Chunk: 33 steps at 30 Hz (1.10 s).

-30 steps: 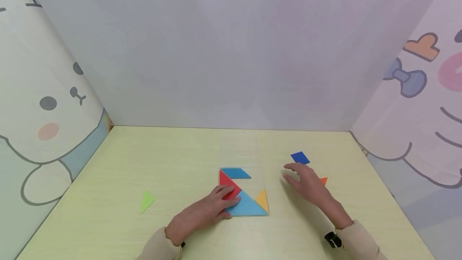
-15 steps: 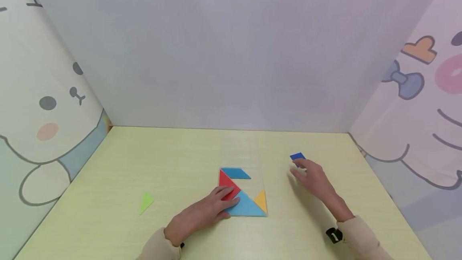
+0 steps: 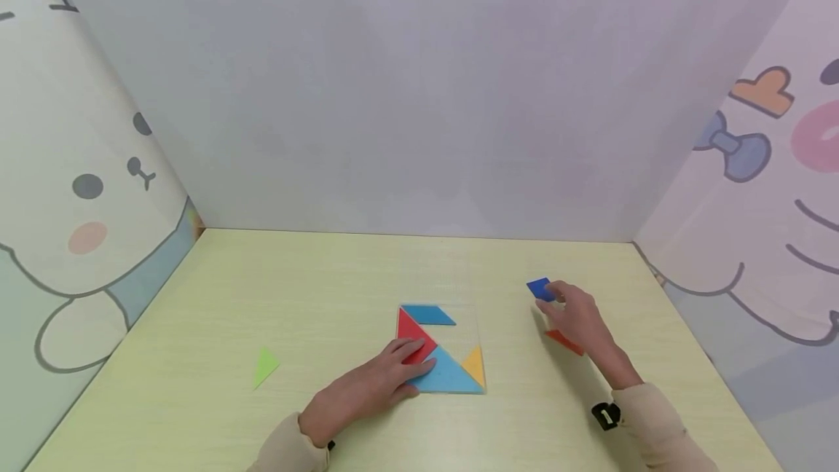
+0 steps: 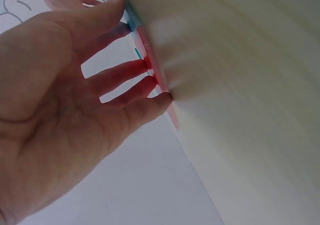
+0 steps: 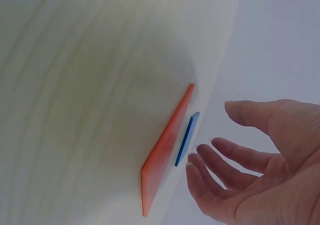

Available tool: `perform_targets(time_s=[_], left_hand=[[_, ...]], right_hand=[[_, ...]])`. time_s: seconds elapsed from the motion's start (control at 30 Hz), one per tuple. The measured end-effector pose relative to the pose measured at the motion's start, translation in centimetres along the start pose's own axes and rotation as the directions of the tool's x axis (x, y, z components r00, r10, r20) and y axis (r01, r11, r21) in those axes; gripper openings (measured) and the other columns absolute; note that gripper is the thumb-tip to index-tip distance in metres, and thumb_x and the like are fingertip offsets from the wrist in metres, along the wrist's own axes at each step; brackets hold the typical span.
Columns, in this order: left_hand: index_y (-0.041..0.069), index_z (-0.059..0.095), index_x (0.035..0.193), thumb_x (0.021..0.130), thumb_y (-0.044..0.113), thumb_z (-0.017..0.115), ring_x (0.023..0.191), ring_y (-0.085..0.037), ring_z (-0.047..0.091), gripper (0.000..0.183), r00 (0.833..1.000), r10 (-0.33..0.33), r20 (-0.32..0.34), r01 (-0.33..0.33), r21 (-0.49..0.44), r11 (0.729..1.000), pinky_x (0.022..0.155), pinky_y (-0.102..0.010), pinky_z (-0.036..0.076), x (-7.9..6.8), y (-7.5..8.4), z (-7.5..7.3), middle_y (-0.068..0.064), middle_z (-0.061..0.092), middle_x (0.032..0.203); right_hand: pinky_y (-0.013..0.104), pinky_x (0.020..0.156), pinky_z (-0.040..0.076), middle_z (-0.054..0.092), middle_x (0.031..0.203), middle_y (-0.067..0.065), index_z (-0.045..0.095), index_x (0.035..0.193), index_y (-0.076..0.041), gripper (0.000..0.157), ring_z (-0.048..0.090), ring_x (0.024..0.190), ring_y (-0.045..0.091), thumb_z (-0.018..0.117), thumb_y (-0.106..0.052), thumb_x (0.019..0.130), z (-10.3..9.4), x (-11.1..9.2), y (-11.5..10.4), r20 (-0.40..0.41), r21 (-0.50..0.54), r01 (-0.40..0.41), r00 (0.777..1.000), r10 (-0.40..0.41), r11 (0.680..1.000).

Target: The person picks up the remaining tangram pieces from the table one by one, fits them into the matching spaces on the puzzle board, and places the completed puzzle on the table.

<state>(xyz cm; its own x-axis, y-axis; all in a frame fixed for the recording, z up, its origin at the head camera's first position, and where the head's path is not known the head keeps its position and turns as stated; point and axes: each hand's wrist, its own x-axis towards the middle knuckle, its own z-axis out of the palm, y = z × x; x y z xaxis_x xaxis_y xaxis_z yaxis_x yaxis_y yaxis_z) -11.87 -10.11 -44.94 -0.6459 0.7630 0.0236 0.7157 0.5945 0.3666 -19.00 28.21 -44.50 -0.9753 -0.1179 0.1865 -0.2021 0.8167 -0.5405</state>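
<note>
Since a second ago my right hand [image 3: 577,315] has shifted rightward, and the orange triangle [image 3: 565,343] now shows on its left; my loosely bent, parted fingers [image 5: 245,154] grip nothing, just by the dark-blue piece [image 3: 539,289] on the desk [image 3: 295,275]. My left hand [image 3: 373,381] stays put, fingers spread on the red piece [image 3: 414,337] and light-blue piece [image 3: 452,377].

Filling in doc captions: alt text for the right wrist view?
A bare right hand, holding nothing, is poised close to a thin blue piece. A longer-looking orange piece lies beside that one, both flat on a pale tabletop.
</note>
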Motion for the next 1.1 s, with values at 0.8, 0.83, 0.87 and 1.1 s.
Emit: perform_targets(time_s=[0.8, 0.83, 0.87, 1.1], left_hand=[[0.012, 0.056, 0.149, 0.098, 0.020, 0.070, 0.138, -0.032, 0.040, 0.053, 0.999, -0.037, 0.031, 0.038, -0.015, 0.999, 0.099, -0.032, 0.053, 0.1, 0.2, -0.2, -0.015, 0.046, 0.151], [0.013, 0.056, 0.149, 0.099, 0.020, 0.070, 0.138, -0.032, 0.040, 0.053, 0.998, -0.043, 0.036, 0.044, -0.021, 0.999, 0.099, -0.032, 0.053, 0.1, 0.2, -0.2, -0.015, 0.045, 0.152], [0.013, 0.055, 0.149, 0.099, 0.020, 0.070, 0.138, -0.033, 0.040, 0.053, 0.998, -0.047, 0.040, 0.048, -0.027, 0.998, 0.099, -0.032, 0.054, 0.1, 0.2, -0.2, -0.015, 0.045, 0.152], [0.013, 0.056, 0.149, 0.099, 0.020, 0.070, 0.138, -0.033, 0.040, 0.053, 0.998, -0.050, 0.038, 0.051, -0.033, 0.998, 0.098, -0.032, 0.054, 0.2, 0.2, -0.1, -0.015, 0.046, 0.151]], right_hand=[[0.058, 0.089, 0.054, 0.057, 0.119, 0.039, 0.051, 0.132, 0.019, 0.055, 0.059, 0.103, 0.047, 0.070, -0.019, 0.098, 0.5, 2.4, 1.0, 0.059, -0.074, -0.180, 0.981, 0.185, 0.981], [0.058, 0.089, 0.054, 0.057, 0.118, 0.038, 0.051, 0.132, 0.019, 0.055, 0.058, 0.104, 0.047, 0.071, -0.020, 0.098, 0.6, 2.5, 1.1, 0.061, -0.076, -0.186, 0.980, 0.191, 0.980], [0.058, 0.090, 0.054, 0.057, 0.118, 0.038, 0.051, 0.131, 0.019, 0.055, 0.058, 0.104, 0.047, 0.071, -0.020, 0.097, 0.6, 2.6, 1.1, 0.064, -0.077, -0.193, 0.978, 0.198, 0.978], [0.059, 0.090, 0.053, 0.056, 0.119, 0.039, 0.052, 0.130, 0.020, 0.053, 0.056, 0.106, 0.048, 0.070, -0.017, 0.098, 0.6, 2.9, 1.5, 0.088, -0.092, -0.202, 0.974, 0.210, 0.975]])
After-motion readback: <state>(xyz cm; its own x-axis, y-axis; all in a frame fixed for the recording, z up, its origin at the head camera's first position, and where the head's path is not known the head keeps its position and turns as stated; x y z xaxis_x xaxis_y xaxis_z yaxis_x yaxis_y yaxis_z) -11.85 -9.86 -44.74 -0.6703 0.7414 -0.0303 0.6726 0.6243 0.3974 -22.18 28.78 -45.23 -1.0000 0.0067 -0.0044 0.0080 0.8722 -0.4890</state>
